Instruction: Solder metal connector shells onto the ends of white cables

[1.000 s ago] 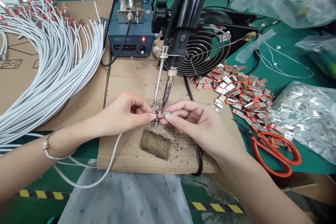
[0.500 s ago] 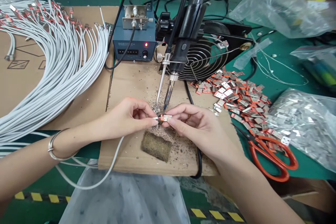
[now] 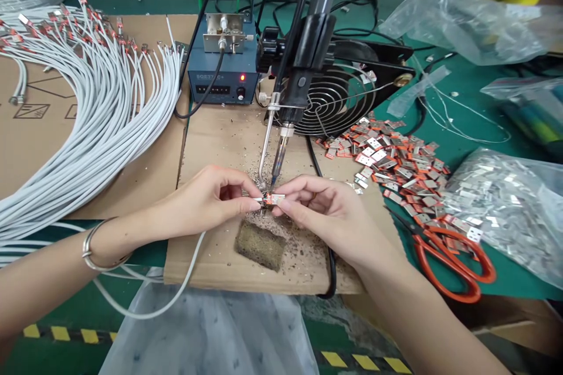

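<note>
My left hand (image 3: 215, 199) pinches the end of a white cable (image 3: 193, 261), which loops down below the wrist. Between finger and thumb, my right hand (image 3: 323, 211) holds a small red and silver USB connector (image 3: 275, 199). The cable end meets the connector's left side, under the tip of a clamped soldering iron (image 3: 278, 158). A thin bent metal tube (image 3: 265, 152) comes down just left of the iron; whether either tip touches the joint is too small to tell. Below the hands, a brown sponge (image 3: 260, 245) lies on the cardboard (image 3: 202, 272).
White cables (image 3: 109, 105) with connectors lie at the left. Behind stand a blue solder feeder (image 3: 222, 79) and a round fan grille (image 3: 329, 99). Loose connectors (image 3: 400, 167), orange-handled scissors (image 3: 453, 263) and a bag of metal parts (image 3: 501, 211) lie at the right.
The whole view has shifted slightly. Both hands keep their pinch, with the cable end and connector still together by the iron's tip.
</note>
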### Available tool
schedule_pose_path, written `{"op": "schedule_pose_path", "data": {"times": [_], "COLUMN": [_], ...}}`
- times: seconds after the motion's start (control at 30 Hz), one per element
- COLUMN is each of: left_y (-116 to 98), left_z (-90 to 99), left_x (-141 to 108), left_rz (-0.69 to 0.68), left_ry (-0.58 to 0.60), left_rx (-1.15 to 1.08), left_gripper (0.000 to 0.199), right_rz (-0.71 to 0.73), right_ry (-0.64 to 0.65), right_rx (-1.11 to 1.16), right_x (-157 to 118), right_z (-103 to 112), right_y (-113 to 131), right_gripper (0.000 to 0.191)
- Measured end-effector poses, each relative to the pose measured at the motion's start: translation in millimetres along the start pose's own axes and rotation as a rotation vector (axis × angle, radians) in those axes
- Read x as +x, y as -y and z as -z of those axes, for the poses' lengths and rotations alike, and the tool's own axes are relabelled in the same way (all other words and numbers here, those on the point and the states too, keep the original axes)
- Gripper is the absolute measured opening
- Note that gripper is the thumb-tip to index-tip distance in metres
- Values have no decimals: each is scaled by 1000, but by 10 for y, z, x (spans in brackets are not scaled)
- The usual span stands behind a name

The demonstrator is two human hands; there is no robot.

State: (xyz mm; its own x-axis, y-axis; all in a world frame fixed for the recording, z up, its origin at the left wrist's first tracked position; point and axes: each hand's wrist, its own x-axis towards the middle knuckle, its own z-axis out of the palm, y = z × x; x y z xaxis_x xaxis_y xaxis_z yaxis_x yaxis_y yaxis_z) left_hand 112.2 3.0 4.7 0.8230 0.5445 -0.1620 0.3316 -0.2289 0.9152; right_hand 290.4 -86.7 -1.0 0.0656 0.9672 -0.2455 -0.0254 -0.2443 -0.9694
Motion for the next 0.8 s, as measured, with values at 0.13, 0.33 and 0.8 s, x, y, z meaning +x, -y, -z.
{"op": "schedule_pose_path", "data": {"times": [0.13, 0.33, 0.8], "left_y": [-5, -9, -15], "left_z": [-4, -12, -21], "left_x": [8, -1, -9], "left_rz": [-17, -43, -55], "left_ry": [-1, -3, -31], "left_rx": [22, 63, 107], "left_gripper": [20, 21, 23], "right_rz": [-8, 7, 5], "right_ry": [-8, -16, -16], "right_rx": [3, 12, 49], "right_x": [5, 15, 21], "right_z": [-1, -6, 0], "right_y": [4, -3, -11], "right_gripper": [8, 8, 6]}}
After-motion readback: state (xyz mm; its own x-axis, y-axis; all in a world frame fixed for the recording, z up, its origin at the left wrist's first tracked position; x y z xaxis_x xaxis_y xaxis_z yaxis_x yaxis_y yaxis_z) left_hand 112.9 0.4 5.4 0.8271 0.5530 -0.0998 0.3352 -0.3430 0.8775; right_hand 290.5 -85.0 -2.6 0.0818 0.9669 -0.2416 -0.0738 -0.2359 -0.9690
